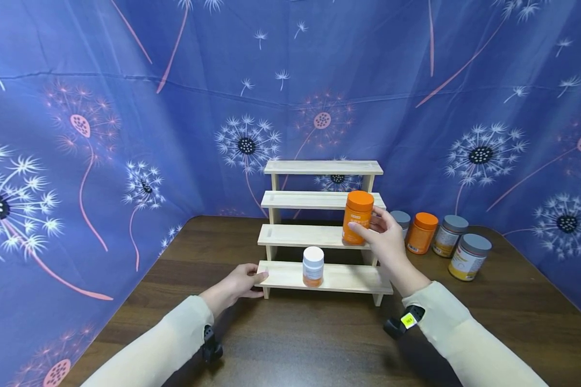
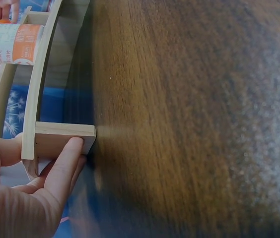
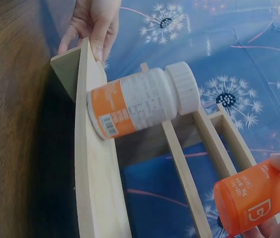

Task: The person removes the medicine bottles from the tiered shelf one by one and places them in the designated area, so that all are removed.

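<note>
A pale wooden tiered stand [image 1: 363, 200] with several steps stands on the brown table. My left hand [image 1: 239, 281] grips the left end of its lowest step, thumb on top and fingers against the leg [image 2: 60, 136]. On that step a white pill bottle [image 1: 313, 266] with an orange lower band stands upright near the middle. My right hand [image 1: 386, 236] holds an orange bottle [image 1: 357, 217] with an orange lid, upright at the right part of the second-lowest step. Whether its base touches the step, I cannot tell. Fingers behind the orange bottle are partly hidden.
On the table right of the stand are another orange bottle [image 1: 422, 233] and several grey-lidded jars, including a white-and-yellow jar [image 1: 469, 258]. A blue dandelion-print cloth [image 1: 198, 134] hangs behind the brown table [image 1: 290, 338].
</note>
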Motion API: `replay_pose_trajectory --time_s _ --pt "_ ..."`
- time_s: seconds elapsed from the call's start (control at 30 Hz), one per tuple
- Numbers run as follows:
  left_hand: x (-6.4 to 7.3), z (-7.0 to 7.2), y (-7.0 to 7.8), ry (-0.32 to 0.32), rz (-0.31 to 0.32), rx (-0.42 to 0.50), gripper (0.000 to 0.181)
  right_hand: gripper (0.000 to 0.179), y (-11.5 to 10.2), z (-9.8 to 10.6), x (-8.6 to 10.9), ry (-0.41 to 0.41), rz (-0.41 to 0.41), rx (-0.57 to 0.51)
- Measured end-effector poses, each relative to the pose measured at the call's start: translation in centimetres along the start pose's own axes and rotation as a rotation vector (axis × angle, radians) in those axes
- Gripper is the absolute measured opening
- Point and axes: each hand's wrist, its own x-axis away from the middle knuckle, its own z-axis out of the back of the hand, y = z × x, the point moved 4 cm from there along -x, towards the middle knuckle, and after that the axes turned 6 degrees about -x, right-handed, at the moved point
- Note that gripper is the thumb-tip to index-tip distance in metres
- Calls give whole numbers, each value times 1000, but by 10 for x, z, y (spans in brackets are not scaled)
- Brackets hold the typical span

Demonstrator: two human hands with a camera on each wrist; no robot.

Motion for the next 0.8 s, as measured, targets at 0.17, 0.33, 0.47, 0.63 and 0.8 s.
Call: replay_pose_trajectory --time_s 0.17,0.33,0.47,0.63,0.8 --pt "0 1 -1 2 -10 1 27 75 2 11 -1 38 -8 -29" --pt "0 1 -1 3 -12 1 27 74 4 21 -3 75 -8 -21" --pt "0 1 -1 5 -12 -5 26 75 9 29 -4 94 -11 22" --pt "0 0 -2 7 -10 -7 26 74 12 39 -4 121 -21 61" --pt "0 -1 -2 4 -14 -9 26 75 13 48 -6 141 -10 92"
